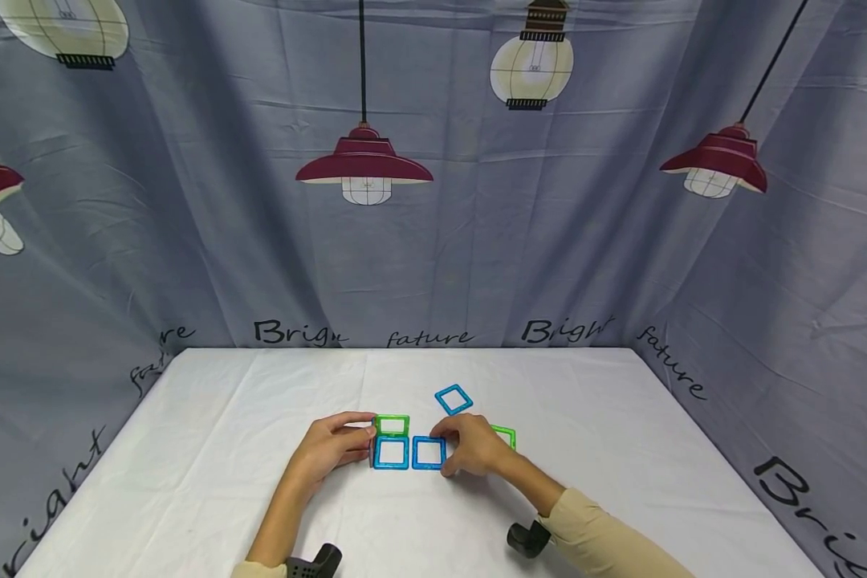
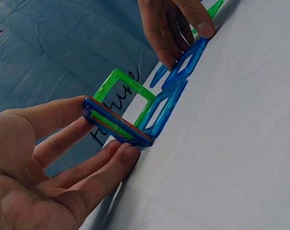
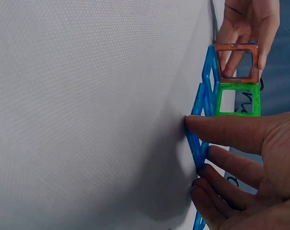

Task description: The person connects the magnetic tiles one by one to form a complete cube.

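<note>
Square magnetic tiles, open frames in shape, are on the white table. My left hand rests straight fingers against an upright orange tile, one finger along its top edge. Beside it stands a green tile, roughly at right angles. A blue tile lies flat at their foot. My right hand pinches another blue tile between thumb and fingers at its right edge. In the head view a narrow gap parts the two blue tiles. The orange tile is mostly hidden there.
Farther back a loose blue tile lies turned like a diamond. A green tile sits behind my right wrist, partly covered by it. A grey curtain printed with lamps and lettering surrounds the white table.
</note>
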{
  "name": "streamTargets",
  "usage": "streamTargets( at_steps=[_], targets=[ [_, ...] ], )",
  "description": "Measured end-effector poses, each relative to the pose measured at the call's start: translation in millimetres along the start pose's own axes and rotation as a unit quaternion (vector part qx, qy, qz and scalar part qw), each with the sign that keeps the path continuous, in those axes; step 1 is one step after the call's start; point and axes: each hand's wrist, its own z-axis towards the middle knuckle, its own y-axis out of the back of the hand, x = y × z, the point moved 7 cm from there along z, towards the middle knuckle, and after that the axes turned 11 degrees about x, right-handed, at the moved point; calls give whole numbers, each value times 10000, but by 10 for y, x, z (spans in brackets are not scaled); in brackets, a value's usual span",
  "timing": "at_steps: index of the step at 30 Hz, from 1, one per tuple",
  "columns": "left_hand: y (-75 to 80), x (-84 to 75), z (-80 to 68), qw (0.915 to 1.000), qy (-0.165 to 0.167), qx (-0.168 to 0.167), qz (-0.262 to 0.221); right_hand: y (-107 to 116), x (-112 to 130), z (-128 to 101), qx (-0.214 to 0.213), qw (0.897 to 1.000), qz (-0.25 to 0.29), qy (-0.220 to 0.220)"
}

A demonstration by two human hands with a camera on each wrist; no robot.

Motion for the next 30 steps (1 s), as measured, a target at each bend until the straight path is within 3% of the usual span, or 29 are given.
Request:
streamTargets(
  at_steps=[19,30],
  targets=[
    [2,15,8,10000,-9,22,-5,-34,14,2,-25,9998,-42,-201],
    [3,21,6,10000,10,-18,41,58,83,-11,56,9998,208,17]
  ],
)
